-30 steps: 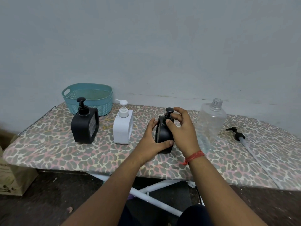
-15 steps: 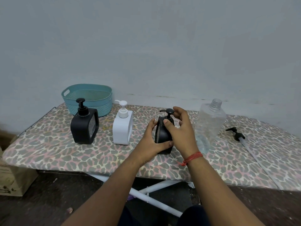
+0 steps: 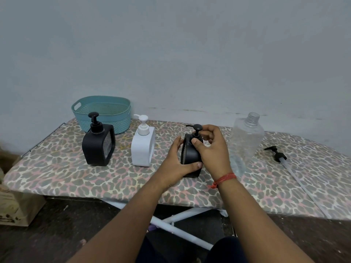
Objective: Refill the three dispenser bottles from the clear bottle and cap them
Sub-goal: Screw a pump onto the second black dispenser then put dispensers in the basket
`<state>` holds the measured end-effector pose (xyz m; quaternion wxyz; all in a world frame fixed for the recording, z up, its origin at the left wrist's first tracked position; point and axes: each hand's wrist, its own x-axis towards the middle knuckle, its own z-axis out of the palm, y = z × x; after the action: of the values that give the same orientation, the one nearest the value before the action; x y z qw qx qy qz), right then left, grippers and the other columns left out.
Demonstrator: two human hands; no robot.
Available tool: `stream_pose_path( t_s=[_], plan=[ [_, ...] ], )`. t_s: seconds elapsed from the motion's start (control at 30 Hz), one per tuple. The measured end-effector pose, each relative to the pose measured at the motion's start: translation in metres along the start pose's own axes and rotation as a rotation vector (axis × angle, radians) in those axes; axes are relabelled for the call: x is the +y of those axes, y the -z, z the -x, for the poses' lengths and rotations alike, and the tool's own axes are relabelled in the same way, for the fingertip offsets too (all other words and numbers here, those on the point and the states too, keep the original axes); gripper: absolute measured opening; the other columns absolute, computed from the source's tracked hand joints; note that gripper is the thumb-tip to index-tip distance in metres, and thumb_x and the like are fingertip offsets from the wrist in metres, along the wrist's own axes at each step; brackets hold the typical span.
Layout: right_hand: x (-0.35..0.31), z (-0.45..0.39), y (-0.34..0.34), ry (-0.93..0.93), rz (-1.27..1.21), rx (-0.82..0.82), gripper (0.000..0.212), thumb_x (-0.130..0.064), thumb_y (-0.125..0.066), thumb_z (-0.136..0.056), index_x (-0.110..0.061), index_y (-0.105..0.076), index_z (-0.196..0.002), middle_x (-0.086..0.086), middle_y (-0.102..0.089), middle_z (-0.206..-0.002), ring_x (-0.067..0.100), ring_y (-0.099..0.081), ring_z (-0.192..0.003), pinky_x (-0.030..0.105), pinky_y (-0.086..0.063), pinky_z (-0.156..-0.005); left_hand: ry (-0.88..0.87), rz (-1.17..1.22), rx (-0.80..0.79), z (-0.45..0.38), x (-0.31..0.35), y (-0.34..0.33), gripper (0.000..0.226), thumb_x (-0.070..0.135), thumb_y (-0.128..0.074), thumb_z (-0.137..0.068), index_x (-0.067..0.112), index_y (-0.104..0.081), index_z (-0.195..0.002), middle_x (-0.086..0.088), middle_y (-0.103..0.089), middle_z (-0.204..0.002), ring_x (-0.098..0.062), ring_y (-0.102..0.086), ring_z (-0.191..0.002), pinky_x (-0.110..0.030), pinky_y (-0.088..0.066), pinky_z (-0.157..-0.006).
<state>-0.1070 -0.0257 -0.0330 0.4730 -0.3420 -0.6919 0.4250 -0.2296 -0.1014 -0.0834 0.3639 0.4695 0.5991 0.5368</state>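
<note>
Three dispenser bottles stand on the leopard-print board (image 3: 114,179). A black square one (image 3: 97,147) with its pump on is at the left, and a white one (image 3: 142,149) with a white pump stands beside it. My left hand (image 3: 177,162) grips the body of a second black dispenser (image 3: 190,154) in the middle. My right hand (image 3: 214,149) pinches the collar of its black pump (image 3: 196,130), whose spout points left. The clear bottle (image 3: 245,143) stands uncapped just right of my right hand, nearly empty.
A teal basket (image 3: 103,111) sits at the back left against the wall. A loose black pump with a long clear tube (image 3: 279,156) lies at the right of the board. A cardboard box (image 3: 13,205) stands on the floor at the left.
The pump head of the held black dispenser has turned; its spout now points left. My right fingers have shifted around the collar. Both hands stay on the bottle.
</note>
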Motion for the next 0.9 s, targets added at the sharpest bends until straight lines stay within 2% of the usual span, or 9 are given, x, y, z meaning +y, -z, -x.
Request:
stream_pose_path(
  t_s=[0.1, 0.23, 0.4, 0.47, 0.57, 0.63, 0.73, 0.83, 0.9],
  plan=[
    [0.001, -0.001, -0.002, -0.013, -0.024, 0.005, 0.040, -0.010, -0.076, -0.083, -0.034, -0.055, -0.108, -0.008, -0.066, -0.108, -0.004, -0.059, -0.101, 0.004, -0.042, -0.082, -0.002, 0.024, -0.008, 0.000, -0.001, 0.000, 0.129, 0.055, -0.090, -0.059, 0.046, -0.010, -0.160, 0.026, -0.029, -0.154, 0.013, -0.048, -0.122, -0.015, -0.054, -0.088],
    [0.001, -0.003, -0.002, -0.028, -0.036, -0.003, 0.041, -0.010, -0.077, -0.082, -0.028, -0.056, -0.112, -0.010, -0.067, -0.106, 0.009, -0.061, -0.104, 0.018, -0.041, -0.087, -0.003, 0.038, -0.010, 0.000, 0.000, 0.000, 0.128, 0.053, -0.090, -0.060, 0.046, -0.010, -0.159, 0.027, -0.028, -0.154, 0.014, -0.047, -0.122, -0.021, -0.054, -0.094],
    [0.000, -0.004, -0.002, -0.029, -0.026, 0.005, 0.041, -0.010, -0.077, -0.082, -0.030, -0.055, -0.109, -0.014, -0.066, -0.101, -0.009, -0.057, -0.086, 0.022, -0.044, -0.086, 0.004, 0.045, -0.014, -0.001, -0.001, 0.000, 0.126, 0.048, -0.091, -0.064, 0.045, -0.010, -0.160, 0.027, -0.029, -0.153, 0.016, -0.048, -0.119, -0.014, -0.054, -0.085],
    [0.001, -0.004, -0.002, -0.032, -0.030, 0.007, 0.041, -0.010, -0.077, -0.082, -0.031, -0.055, -0.108, -0.014, -0.066, -0.101, -0.010, -0.056, -0.085, 0.020, -0.043, -0.084, 0.007, 0.050, -0.014, -0.001, -0.002, 0.000, 0.122, 0.040, -0.091, -0.070, 0.044, -0.009, -0.161, 0.027, -0.028, -0.153, 0.017, -0.048, -0.117, -0.012, -0.053, -0.082],
    [0.002, -0.002, -0.003, -0.041, -0.066, 0.013, 0.039, -0.011, -0.078, -0.082, -0.029, -0.056, -0.109, -0.011, -0.067, -0.105, -0.001, -0.061, -0.097, 0.010, -0.041, -0.080, 0.003, 0.038, -0.013, -0.001, -0.002, 0.000, 0.118, 0.033, -0.090, -0.077, 0.041, -0.009, -0.161, 0.026, -0.027, -0.153, 0.021, -0.050, -0.112, -0.009, -0.052, -0.078],
    [0.004, 0.000, -0.002, -0.039, -0.082, 0.014, 0.038, -0.013, -0.078, -0.083, -0.026, -0.056, -0.113, -0.009, -0.068, -0.108, -0.004, -0.062, -0.101, 0.001, -0.040, -0.078, -0.003, 0.035, -0.013, 0.000, 0.000, -0.001, 0.116, 0.032, -0.089, -0.079, 0.040, -0.008, -0.162, 0.026, -0.028, -0.154, 0.026, -0.051, -0.107, -0.007, -0.051, -0.076],
    [0.006, 0.006, 0.001, -0.039, -0.083, -0.018, 0.041, -0.019, -0.075, -0.087, -0.027, -0.055, -0.122, -0.014, -0.068, -0.114, -0.005, -0.060, -0.110, -0.003, -0.038, -0.080, -0.003, 0.005, -0.009, 0.004, 0.003, -0.003, 0.115, 0.035, -0.087, -0.081, 0.040, -0.006, -0.162, 0.026, -0.027, -0.157, 0.025, -0.050, -0.109, -0.005, -0.049, -0.078],
    [0.004, 0.015, 0.006, -0.010, -0.106, -0.030, 0.049, -0.020, -0.073, -0.090, -0.029, -0.050, -0.132, -0.019, -0.063, -0.126, -0.010, -0.053, -0.121, -0.005, -0.035, -0.087, -0.023, -0.027, -0.005, 0.015, 0.005, -0.002, 0.117, 0.049, -0.085, -0.079, 0.043, -0.002, -0.161, 0.045, -0.025, -0.141, 0.039, -0.040, -0.104, 0.004, -0.040, -0.080],
    [0.000, 0.023, 0.008, 0.006, -0.111, -0.016, 0.051, -0.024, -0.071, -0.091, -0.029, -0.047, -0.136, -0.022, -0.058, -0.133, -0.009, -0.048, -0.128, -0.003, -0.034, -0.092, -0.028, -0.020, 0.008, 0.026, 0.008, -0.002, 0.117, 0.064, -0.080, -0.074, 0.046, -0.003, -0.161, 0.048, -0.022, -0.140, 0.032, -0.035, -0.119, -0.003, -0.037, -0.098]
  ],
)
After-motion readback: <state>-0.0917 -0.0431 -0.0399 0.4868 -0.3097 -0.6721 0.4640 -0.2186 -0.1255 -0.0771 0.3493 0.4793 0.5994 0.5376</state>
